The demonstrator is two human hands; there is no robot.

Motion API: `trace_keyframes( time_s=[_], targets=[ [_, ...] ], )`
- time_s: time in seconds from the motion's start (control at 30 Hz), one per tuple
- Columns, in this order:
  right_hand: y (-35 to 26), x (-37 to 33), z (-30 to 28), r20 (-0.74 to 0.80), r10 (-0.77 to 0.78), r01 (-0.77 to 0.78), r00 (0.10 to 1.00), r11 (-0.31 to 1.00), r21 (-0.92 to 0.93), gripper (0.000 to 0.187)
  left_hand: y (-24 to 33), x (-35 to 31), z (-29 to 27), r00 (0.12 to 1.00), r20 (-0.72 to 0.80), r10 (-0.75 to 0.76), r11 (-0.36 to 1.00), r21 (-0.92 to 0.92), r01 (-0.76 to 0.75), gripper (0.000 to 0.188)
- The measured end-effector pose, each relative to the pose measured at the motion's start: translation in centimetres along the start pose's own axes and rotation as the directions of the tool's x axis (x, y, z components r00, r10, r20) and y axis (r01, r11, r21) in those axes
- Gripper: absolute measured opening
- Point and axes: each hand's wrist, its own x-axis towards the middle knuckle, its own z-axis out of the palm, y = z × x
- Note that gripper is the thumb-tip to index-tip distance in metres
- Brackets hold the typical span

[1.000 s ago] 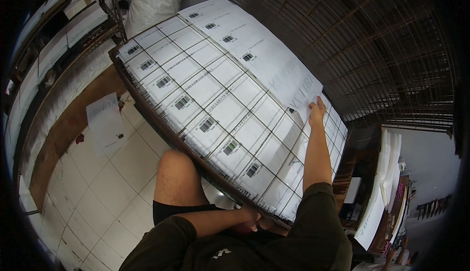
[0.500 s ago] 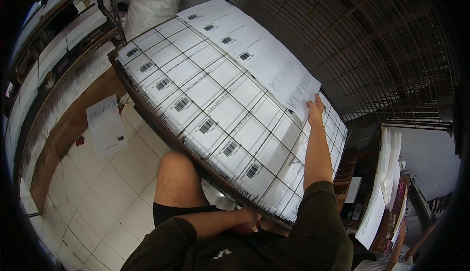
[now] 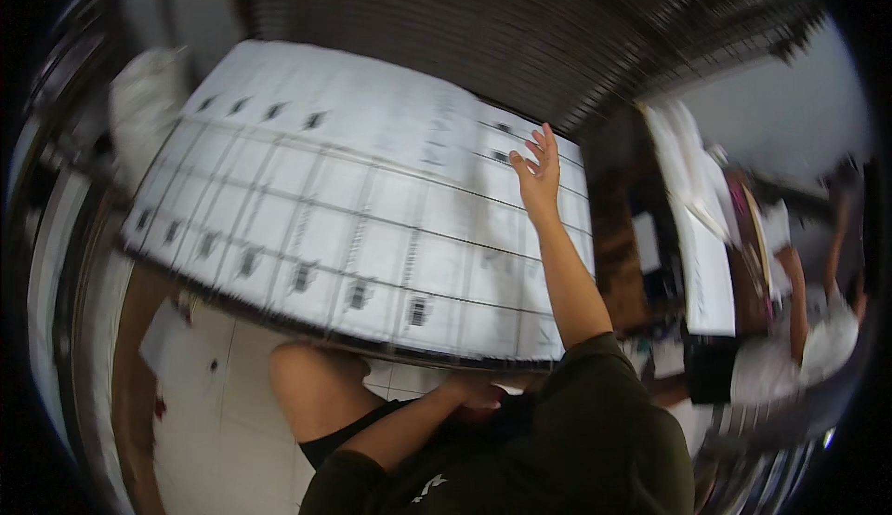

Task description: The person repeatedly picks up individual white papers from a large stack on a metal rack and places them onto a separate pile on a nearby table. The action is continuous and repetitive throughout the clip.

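My right hand (image 3: 537,169) is raised over the far right part of a table-like frame, fingers spread and nothing in them. Beneath it, a wire grid (image 3: 369,210) lies across white printed sheets (image 3: 386,236) with dark barcode-like blocks. A loose white sheet (image 3: 362,97) covers the far side of the grid, its right edge left of my right hand. My left hand (image 3: 476,392) rests low by my lap at the frame's near edge. Its fingers are blurred and mostly hidden, with something reddish just below it.
A dark wire rack (image 3: 446,13) stands behind the frame. At the far left is a white sack (image 3: 149,115). To the right, stacked white sheets (image 3: 711,283) lie on a shelf, and another person (image 3: 780,357) is beyond them. A paper (image 3: 200,352) lies on the tiled floor.
My right hand has let go of the loose sheet's corner and lifted away with its fingers spread. The view has turned right, blurring the scene. My left hand stays low by my lap.
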Motion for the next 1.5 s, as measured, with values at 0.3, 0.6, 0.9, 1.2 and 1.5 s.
trace_keyframes(
  time_s=[0.3,0.6,0.9,1.2,1.5],
  targets=[
    [-5.4,-3.4,-30.9,-0.815,0.338,0.286,0.47,0.816,0.503,0.114,0.7,-0.8,0.5,0.998,0.055,-0.029,0.983,-0.178,0.039,0.075],
    [-8.0,-3.8,-38.8,-0.872,0.471,0.414,0.134,0.772,0.481,0.113,-0.8,-0.4,1.2,0.987,0.082,-0.135,0.989,-0.04,0.139,0.082],
    [-5.8,-8.6,-41.8,-0.606,0.259,-0.633,0.752,0.539,-0.556,0.043,0.7,-2.5,-0.7,0.972,0.122,-0.203,0.977,-0.049,0.21,0.081],
    [-3.9,-8.5,-46.0,-0.503,0.246,-0.558,0.829,0.284,-0.78,0.028,2.0,-2.6,-0.8,0.975,0.093,-0.203,0.979,0.008,0.203,0.078],
    [-21.1,-4.9,-36.0,-0.047,-0.142,0.002,0.989,0.323,-0.947,0.022,15.5,-9.3,-7.8,0.943,-0.259,0.21,0.977,0.075,-0.198,0.061]
  ],
)
